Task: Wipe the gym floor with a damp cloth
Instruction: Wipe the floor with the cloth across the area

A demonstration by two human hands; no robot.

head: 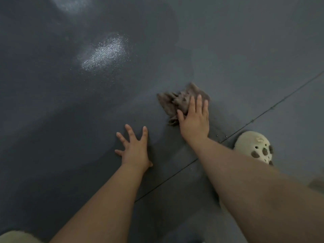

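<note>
Right hand, fingers flat, presses bunched cloth; left hand, splayed and empty, braces on wet floor: slip risk.

Near part of the cloth is covered by the right hand; its far edges are smeared by blur, weave not readable. Right palm unseen against the cloth. Left hand: palm hidden against the floor. The cream clog at right is partly hidden behind the right forearm. A pale shape is cut off at the near left corner, not identifiable. Both forearms are cut by the near edge.
</note>
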